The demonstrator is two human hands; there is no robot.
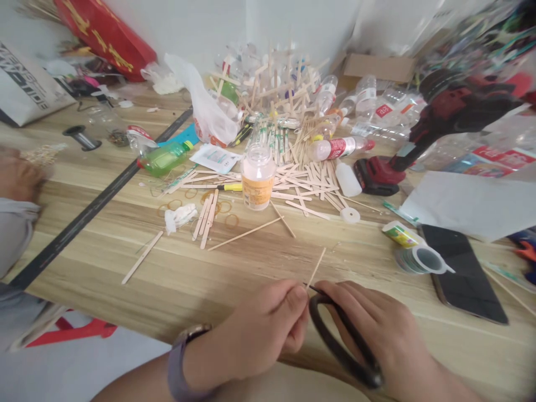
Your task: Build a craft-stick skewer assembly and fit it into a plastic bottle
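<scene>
At the near edge of the table, my left hand (268, 324) is closed, thumb against fingers, around a thin wooden stick (317, 266) whose end points up and away. My right hand (381, 324) grips a pair of scissors (371, 373) with dark looped handles. The scissor blades meet the stick beside my left thumb; their tips are mostly hidden. Farther forward lie two thin sticks (247, 233) and a few flat craft sticks (208, 219) with holes. A lone craft stick (142, 258) rests to the left.
A clear jar with an orange label (257, 190) stands mid-table before a pile of sticks (307, 181) and bottles. On the right are a phone (464, 273), a tape roll (421, 260) and a red-black power tool (444, 120). Another person's hand (19, 176) is at left.
</scene>
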